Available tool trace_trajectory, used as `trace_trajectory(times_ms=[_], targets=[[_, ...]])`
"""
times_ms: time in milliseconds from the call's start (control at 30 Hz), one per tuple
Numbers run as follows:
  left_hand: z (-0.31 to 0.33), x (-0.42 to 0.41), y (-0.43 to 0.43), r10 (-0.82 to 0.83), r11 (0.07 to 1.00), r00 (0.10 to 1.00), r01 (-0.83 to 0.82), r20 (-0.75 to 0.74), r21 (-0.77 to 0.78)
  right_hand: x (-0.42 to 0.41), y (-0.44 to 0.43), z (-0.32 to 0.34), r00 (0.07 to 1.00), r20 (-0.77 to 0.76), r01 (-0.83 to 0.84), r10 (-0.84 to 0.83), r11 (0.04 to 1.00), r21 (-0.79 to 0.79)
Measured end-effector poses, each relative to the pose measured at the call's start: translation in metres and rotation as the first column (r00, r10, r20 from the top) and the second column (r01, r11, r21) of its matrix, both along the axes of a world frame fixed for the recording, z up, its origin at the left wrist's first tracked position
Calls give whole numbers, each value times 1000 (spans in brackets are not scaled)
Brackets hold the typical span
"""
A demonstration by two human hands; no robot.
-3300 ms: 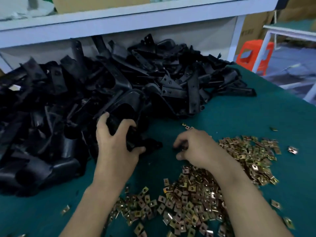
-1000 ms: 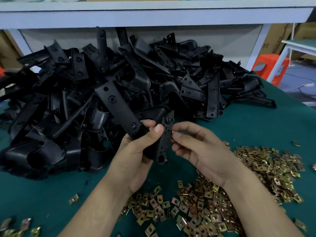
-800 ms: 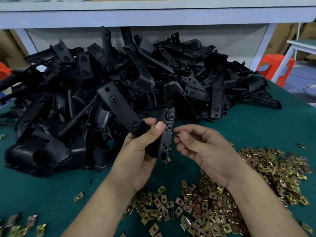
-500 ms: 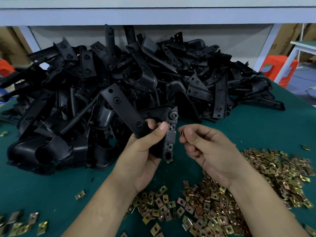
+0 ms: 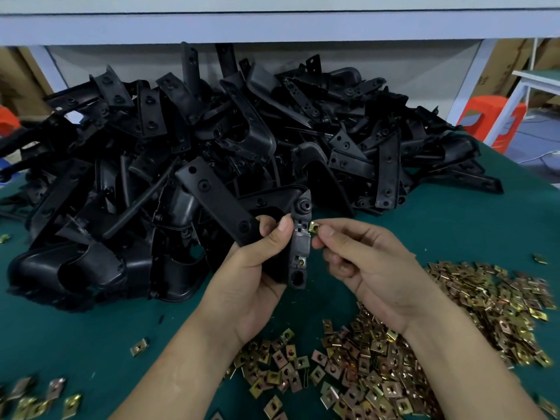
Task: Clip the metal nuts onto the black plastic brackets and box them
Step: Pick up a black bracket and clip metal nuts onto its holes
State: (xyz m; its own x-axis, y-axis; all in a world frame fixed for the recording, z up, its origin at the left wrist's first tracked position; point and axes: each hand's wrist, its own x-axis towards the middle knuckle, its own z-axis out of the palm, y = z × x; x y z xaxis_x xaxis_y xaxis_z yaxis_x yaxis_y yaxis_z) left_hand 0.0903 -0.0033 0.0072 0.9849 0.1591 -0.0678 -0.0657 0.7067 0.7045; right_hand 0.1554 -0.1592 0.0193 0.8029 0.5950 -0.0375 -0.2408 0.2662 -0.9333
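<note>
Looks down over two bare hands at a green-clothed table (image 5: 454,219). Grips a black bracket (image 5: 219,203) in the left hand (image 5: 251,268), thumb and fingers curled round its middle, one arm slanting up to the left, the other standing upright. Pinches a small brass-coloured nut (image 5: 314,228) between thumb and forefinger of the right hand (image 5: 372,268), touching the right edge of the upright arm near its top. Shows a second nut (image 5: 301,262) already seated lower on that arm.

Bracket: probably light and stiff, easy to steady at the thick bend, leaving the slotted edge free. Nut: likely thin, springy and easy to fumble; best taken by its flat faces, open side toward the plastic.

On the table, a big heap of brackets (image 5: 242,131) behind the hands, loose nuts (image 5: 378,374) scattered in front and to the right. Beyond, a pale shelf (image 5: 272,22) overhead, cardboard boxes (image 5: 509,65) and an orange stool (image 5: 485,116) at far right.
</note>
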Motion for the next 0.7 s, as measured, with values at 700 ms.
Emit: trace_trajectory(times_ms=[700], targets=[[0, -2, 3, -49, 999, 999, 49, 18, 2, -5, 3, 2, 1000, -25, -9, 9, 1000, 6]])
